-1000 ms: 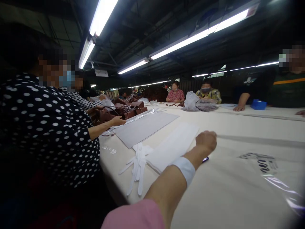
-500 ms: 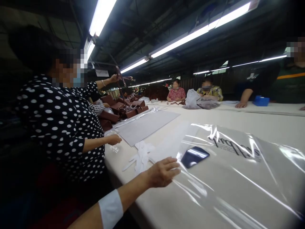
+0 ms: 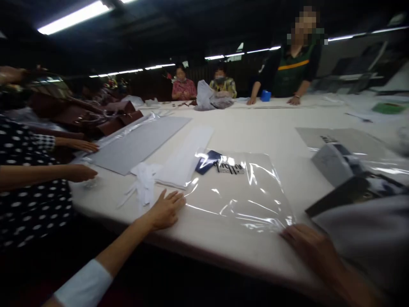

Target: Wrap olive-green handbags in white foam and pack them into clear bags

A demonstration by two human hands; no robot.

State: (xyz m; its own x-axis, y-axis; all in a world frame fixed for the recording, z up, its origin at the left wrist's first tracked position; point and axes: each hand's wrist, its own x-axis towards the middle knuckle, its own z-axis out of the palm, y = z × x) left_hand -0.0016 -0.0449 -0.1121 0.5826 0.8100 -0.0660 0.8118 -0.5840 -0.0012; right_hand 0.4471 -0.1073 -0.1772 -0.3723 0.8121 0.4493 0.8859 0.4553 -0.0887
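A clear plastic bag (image 3: pixel 233 187) with black printed lettering lies on the white-covered table in front of me. My left hand (image 3: pixel 168 209) rests by its lower left corner, fingers stretched out and tips against the edge. At the lower right corner, the fingers of my right hand (image 3: pixel 308 243) are closed on the film. A dark blue flat piece (image 3: pixel 207 162) shows through the bag's upper left; whether it is inside or underneath I cannot tell. Thin white strips (image 3: pixel 143 183) lie left of my left hand, beside a stack of white sheets (image 3: pixel 182 157).
Grey sheets (image 3: pixel 140 143) and brown bags (image 3: pixel 96 113) fill the left side, near a co-worker in polka dots (image 3: pixel 32 192). Another printed clear bag (image 3: pixel 338 140) and a dark folded item (image 3: pixel 354 194) are at right. More people stand or sit across the table (image 3: pixel 271 128).
My view has swung right and down. The plastic bag now lies flatter, and my right hand has come into view at its corner. The co-worker's raised hand is now at the left edge.
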